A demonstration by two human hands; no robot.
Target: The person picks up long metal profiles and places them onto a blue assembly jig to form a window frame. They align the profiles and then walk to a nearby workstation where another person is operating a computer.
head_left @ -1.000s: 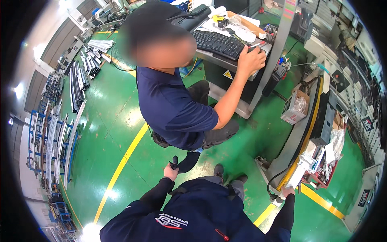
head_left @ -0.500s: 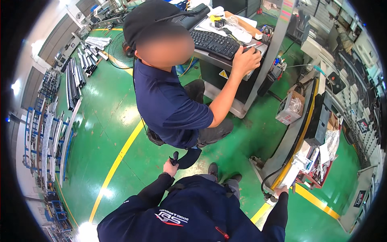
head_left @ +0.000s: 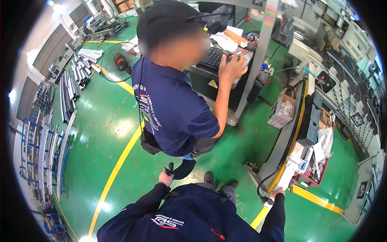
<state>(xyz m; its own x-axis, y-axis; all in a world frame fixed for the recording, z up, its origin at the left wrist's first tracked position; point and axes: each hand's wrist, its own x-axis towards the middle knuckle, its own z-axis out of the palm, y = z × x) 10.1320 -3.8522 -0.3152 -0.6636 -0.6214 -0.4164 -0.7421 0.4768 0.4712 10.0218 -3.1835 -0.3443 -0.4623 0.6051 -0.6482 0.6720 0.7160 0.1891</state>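
Note:
My left hand hangs at my side in a dark navy sleeve, fingers closed around a small black object. Low on the right, my right hand touches the corner of a long bench with a yellow edge; its fingers are too small to read. Directly in front of me stands a co-worker in a navy polo shirt and black cap. One hand of that person rests by a black keyboard on a grey console.
The floor is green with a yellow line. Long metal profiles and blue racks lie along the left. A floor fan stands at the back. A small cardboard box and cluttered papers and bags sit on the right bench.
The co-worker now fills more of the view and stands closer to me, hand still at the keyboard. My two hands stay at my sides as before.

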